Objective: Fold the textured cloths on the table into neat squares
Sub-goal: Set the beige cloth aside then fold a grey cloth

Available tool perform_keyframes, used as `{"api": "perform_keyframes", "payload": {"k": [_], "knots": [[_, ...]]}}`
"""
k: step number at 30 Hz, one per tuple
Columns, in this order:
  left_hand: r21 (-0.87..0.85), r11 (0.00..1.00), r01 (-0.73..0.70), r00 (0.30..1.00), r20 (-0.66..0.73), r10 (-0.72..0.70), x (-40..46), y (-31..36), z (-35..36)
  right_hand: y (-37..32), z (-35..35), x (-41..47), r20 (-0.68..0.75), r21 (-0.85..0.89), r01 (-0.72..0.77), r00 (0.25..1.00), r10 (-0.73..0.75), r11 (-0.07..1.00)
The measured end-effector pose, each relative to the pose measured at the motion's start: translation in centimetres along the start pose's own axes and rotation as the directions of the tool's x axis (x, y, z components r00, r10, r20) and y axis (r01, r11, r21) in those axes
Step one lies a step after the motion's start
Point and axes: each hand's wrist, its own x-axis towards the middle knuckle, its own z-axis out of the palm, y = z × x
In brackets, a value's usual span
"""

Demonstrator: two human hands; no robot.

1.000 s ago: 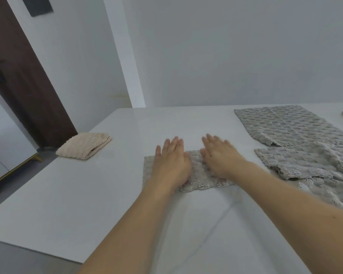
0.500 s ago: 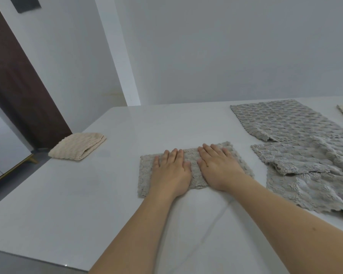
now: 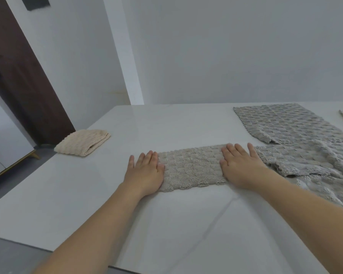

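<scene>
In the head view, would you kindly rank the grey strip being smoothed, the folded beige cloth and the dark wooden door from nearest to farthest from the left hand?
1. Grey strip: touching the left hand, just to its right.
2. Folded beige cloth: farther left, near the table's far-left edge.
3. Dark wooden door: beyond the table, far left.

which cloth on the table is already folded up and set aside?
The cream cloth at the table's left edge: a compact folded bundle, untouched. The grey strip lies under both flat hands, and the other grey cloths on the right lie unfolded.
</scene>
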Motion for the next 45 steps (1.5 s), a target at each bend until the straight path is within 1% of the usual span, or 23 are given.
{"api": "perform_keyframes", "payload": {"k": [1, 2, 4, 5, 6, 8, 10, 21, 23, 28, 30, 33, 36, 39, 41, 43, 44, 45], "knots": [[0.017, 1.0, 0.005, 1.0, -0.018, -0.005, 0.2, 0.3, -0.7, -0.4, -0.8, 0.4, -0.023, -0.002, 0.02, 1.0, -0.021, 1.0], [-0.001, 1.0, 0.002, 0.998, -0.061, -0.002, 0.4, 0.8, -1.5, -1.0, -1.7, 0.8, -0.061, 0.027, 0.058, 0.997, -0.056, 0.998], [-0.126, 0.991, -0.04, 0.984, -0.176, 0.018, 0.7, 2.7, -2.5, -2.5, -2.4, 1.4, -0.141, 0.127, 0.157, 0.98, -0.139, 0.979], [-0.188, 0.979, -0.082, 0.976, -0.213, 0.041, 0.6, 3.9, -2.5, -3.3, -2.1, 1.5, -0.15, 0.158, 0.196, 0.973, -0.173, 0.968], [-0.204, 0.97, -0.132, 0.972, -0.218, 0.086, 0.5, 5.1, -1.9, -4.0, -1.4, 1.5, -0.135, 0.163, 0.215, 0.972, -0.194, 0.963], [-0.124, 0.974, -0.191, 0.972, -0.161, 0.17, 0.0, 6.7, 0.4, -4.4, 0.6, 1.3, -0.099, 0.137, 0.202, 0.977, -0.19, 0.97], [-0.101, 0.981, -0.167, 0.981, -0.113, 0.155, 0.2, 6.7, 1.6, -4.1, 1.6, 1.4, -0.104, 0.124, 0.185, 0.98, -0.172, 0.975], [-0.092, 0.981, -0.17, 0.982, -0.098, 0.161, 0.6, 6.5, 1.4, -4.0, 1.4, 1.6, -0.116, 0.128, 0.183, 0.979, -0.168, 0.975], [-0.094, 0.981, -0.168, 0.984, -0.083, 0.161, 0.6, 5.8, 1.3, -3.5, 1.4, 1.3, -0.104, 0.139, 0.18, 0.981, -0.166, 0.974], [-0.116, 0.99, -0.075, 0.997, -0.019, 0.073, 0.8, 0.3, 0.7, -0.2, 1.6, 0.1, -0.062, 0.152, 0.094, 0.994, -0.085, 0.984], [-0.128, 0.988, -0.082, 0.996, 0.007, 0.083, 0.6, -1.2, 0.7, 0.1, 1.5, -0.1, -0.043, 0.155, 0.081, 0.996, -0.076, 0.985], [-0.12, 0.988, -0.094, 0.995, 0.013, 0.097, 0.4, -1.3, 0.5, 0.1, 1.4, 0.3, -0.031, 0.128, 0.108, 0.994, -0.105, 0.986], [-0.051, 0.998, -0.036, 0.997, 0.07, 0.039, -1.1, 0.1, 0.0, 0.8, 0.6, 1.3, 0.013, 0.045, 0.187, 0.982, -0.188, 0.981], [0.191, 0.98, 0.048, 0.992, 0.102, -0.069, -3.9, 2.2, -0.4, 1.5, -0.5, 3.1, 0.077, -0.045, 0.245, 0.968, -0.241, 0.969], [0.353, 0.934, 0.056, 0.986, 0.127, -0.107, -5.5, 4.0, -0.9, 1.5, -1.6, 4.5, 0.143, -0.154, 0.232, 0.967, -0.21, 0.961], [0.449, 0.893, 0.021, 0.983, 0.152, -0.099, -6.9, 5.6, -1.7, 0.8, -2.9, 5.7, 0.175, -0.309, 0.18, 0.976, -0.13, 0.934], [0.468, 0.884, 0.002, 0.983, 0.16, -0.087, -7.5, 6.1, -1.9, 0.3, -3.5, 6.0, 0.151, -0.378, 0.153, 0.983, -0.102, 0.913], [0.475, 0.88, -0.014, 0.984, 0.164, -0.073, -8.2, 6.5, -1.9, -0.4, -4.0, 6.0, 0.095, -0.434, 0.13, 0.991, -0.098, 0.891]]}}
